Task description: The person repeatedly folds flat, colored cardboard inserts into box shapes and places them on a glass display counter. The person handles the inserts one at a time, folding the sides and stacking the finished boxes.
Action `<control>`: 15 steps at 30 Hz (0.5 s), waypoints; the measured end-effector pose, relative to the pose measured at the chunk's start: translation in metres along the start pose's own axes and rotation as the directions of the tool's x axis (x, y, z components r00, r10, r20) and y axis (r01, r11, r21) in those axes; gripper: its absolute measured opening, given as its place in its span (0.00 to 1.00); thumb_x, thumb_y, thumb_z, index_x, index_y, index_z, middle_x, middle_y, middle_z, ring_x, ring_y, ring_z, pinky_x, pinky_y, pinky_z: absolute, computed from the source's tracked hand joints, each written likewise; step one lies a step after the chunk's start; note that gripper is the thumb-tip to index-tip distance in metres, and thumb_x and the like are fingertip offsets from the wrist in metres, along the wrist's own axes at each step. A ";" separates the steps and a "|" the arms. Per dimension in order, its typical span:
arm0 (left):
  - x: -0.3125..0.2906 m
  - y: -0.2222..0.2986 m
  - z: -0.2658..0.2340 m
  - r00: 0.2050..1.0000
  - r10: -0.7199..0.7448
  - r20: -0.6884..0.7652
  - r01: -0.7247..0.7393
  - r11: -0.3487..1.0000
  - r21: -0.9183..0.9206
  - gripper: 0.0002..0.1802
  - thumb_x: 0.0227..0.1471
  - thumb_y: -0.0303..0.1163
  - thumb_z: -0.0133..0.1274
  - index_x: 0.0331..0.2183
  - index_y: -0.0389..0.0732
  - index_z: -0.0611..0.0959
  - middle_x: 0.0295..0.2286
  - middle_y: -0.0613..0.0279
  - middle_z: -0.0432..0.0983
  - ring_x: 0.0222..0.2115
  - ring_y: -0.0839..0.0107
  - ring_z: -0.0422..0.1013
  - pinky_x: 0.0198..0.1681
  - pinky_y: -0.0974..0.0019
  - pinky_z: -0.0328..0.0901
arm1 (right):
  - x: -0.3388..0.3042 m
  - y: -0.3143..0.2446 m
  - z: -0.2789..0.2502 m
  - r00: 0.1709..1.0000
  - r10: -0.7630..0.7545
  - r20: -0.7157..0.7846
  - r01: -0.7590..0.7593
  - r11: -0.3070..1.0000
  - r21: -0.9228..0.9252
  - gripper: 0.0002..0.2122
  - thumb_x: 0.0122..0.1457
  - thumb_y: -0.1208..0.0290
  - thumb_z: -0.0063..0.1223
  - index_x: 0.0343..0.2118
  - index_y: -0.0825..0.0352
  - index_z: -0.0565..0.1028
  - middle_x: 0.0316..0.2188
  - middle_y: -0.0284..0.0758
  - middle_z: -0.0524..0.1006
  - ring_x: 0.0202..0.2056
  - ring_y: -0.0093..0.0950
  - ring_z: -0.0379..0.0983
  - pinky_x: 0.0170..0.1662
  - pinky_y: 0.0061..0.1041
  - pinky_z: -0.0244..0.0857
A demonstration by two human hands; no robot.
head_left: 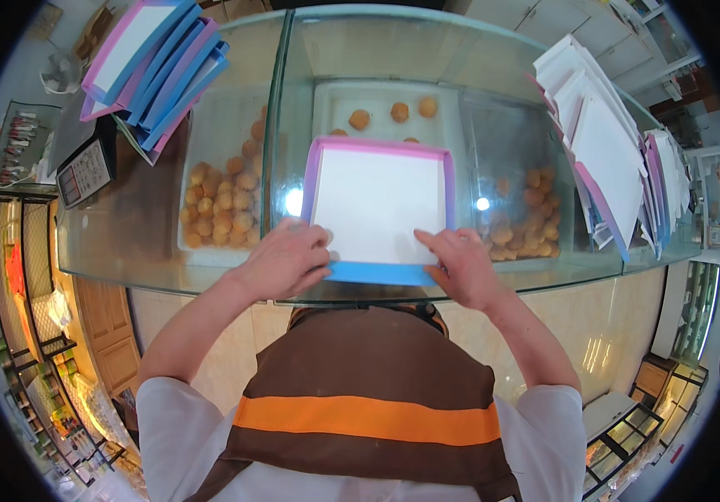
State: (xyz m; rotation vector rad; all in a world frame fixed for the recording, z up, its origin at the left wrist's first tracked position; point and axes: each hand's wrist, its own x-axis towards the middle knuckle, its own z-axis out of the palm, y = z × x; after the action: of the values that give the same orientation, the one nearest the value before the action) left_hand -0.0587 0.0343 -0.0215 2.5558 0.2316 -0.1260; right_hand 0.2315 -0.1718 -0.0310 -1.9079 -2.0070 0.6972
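Note:
A shallow cardboard box point(381, 201), white inside with pink, purple and blue walls, lies on the glass counter in front of me. My left hand point(289, 258) is closed at its near left corner, fingers curled against the wall there. At the near right corner, my right hand point(460, 261) grips the wall, index finger inside and thumb on the blue front side point(381, 273). All the side walls stand upright. My hands partly cover both near corners.
Under the glass, round golden-brown pastries point(224, 201) fill trays. Nested blue and pink boxes point(155, 71) are stacked at the left, beside a black calculator-like device point(86, 171). Several flat white cardboard sheets point(598, 134) lean at the right. The counter's glass front edge point(184, 284) runs before me.

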 end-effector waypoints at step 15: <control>0.115 0.059 0.066 0.962 0.228 -0.150 -0.247 0.961 -0.125 0.08 0.46 0.33 0.65 0.31 0.45 0.85 0.37 0.61 0.71 0.43 0.58 0.68 0.60 0.49 0.58 | -0.010 0.009 0.004 0.986 -0.056 -0.158 0.072 0.993 0.095 0.40 0.43 0.91 0.50 0.66 0.65 0.64 0.53 0.44 0.72 0.55 0.45 0.69 0.59 0.42 0.62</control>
State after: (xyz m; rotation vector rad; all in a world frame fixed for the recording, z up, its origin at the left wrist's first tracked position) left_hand 0.0629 -0.0352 -0.0615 2.4283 -0.0184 0.1495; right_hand 0.2385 -0.1823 -0.0377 -1.7742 -1.8925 0.6014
